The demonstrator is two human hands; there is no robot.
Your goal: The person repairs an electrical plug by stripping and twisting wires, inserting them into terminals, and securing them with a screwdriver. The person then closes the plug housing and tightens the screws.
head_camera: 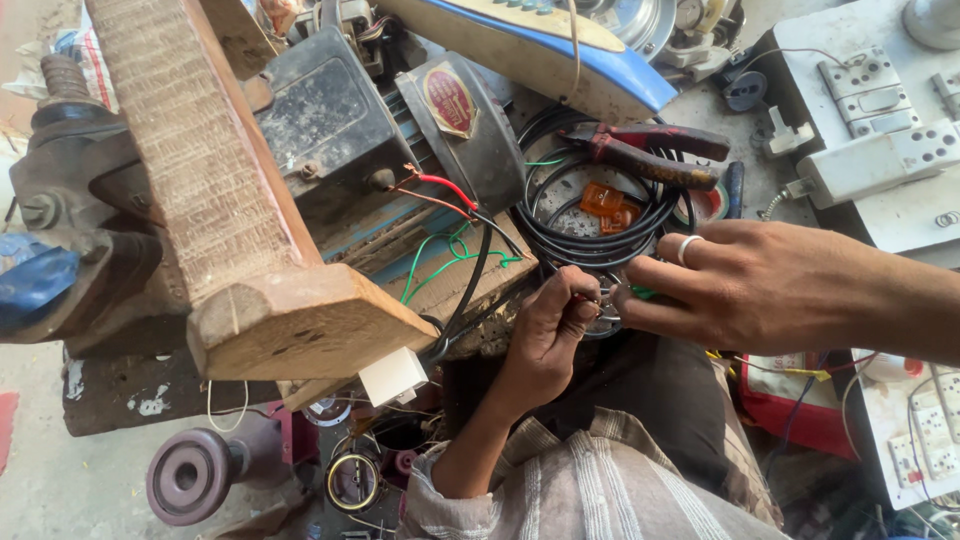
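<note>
Both hands meet just below the coil of black cable (590, 215), fingertips almost touching. The left hand (548, 335) is curled shut, pinching what looks like a thin wire end (583, 298) between thumb and forefinger; the right hand (745, 280), with a ring on one finger, comes in from the right with fingers closed round a small green piece (643, 292), though what it is cannot be told. The wire end lies between the two hands, nearer the left, and seems to run up and left toward the red, black and green leads (455, 225) of the dark electric motor (400, 130). Red-handled pliers (650, 150) rest on the coil, beyond the hands, handles pointing right. A wooden block (240, 220) overhangs the worktop on the left.
</note>
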